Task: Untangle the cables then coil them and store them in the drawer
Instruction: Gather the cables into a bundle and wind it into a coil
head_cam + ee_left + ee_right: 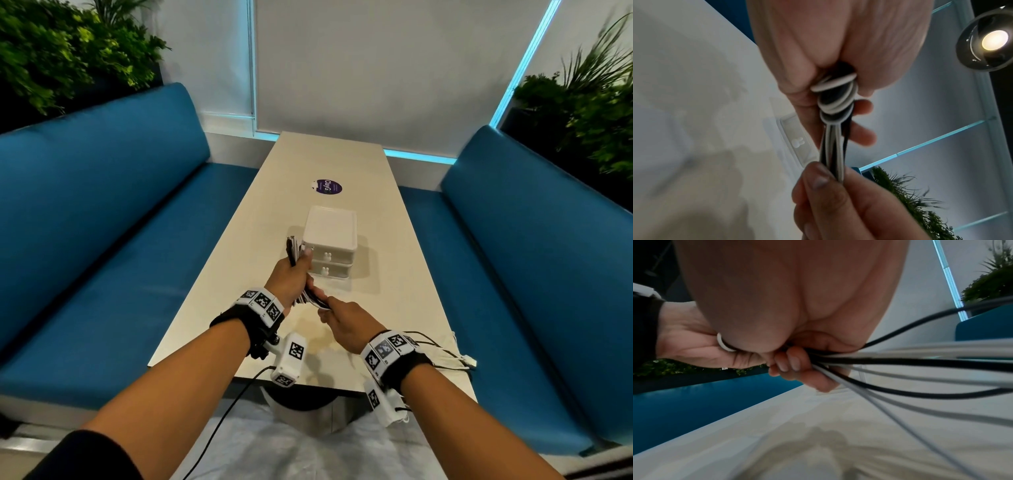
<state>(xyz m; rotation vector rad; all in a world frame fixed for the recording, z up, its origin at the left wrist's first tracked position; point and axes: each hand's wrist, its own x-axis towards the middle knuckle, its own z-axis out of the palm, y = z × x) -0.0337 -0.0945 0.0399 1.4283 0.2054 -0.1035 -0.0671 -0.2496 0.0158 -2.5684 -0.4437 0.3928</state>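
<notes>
Cables [294, 251] bunched in our left hand [290, 274], fingers wrapped tight round the coil, our right hand [346, 320] pinching the loose strands, drawers [330, 236] just beyond, closed.

drawer unit [329, 245] on table [394, 240], between benches [102, 212]

wrists: black straps [251, 325] | white marker-tag blocks [262, 301] | upper arm: black sleeve [85, 457]

Cables [295, 251]: black + white, bunched into folded loops, held up over desk just left of drawers; loose tails trail to near right desk edge. Drawers [330, 244]: small white 2-tier unit, both shut, mid-desk, fronts facing the person.
</notes>
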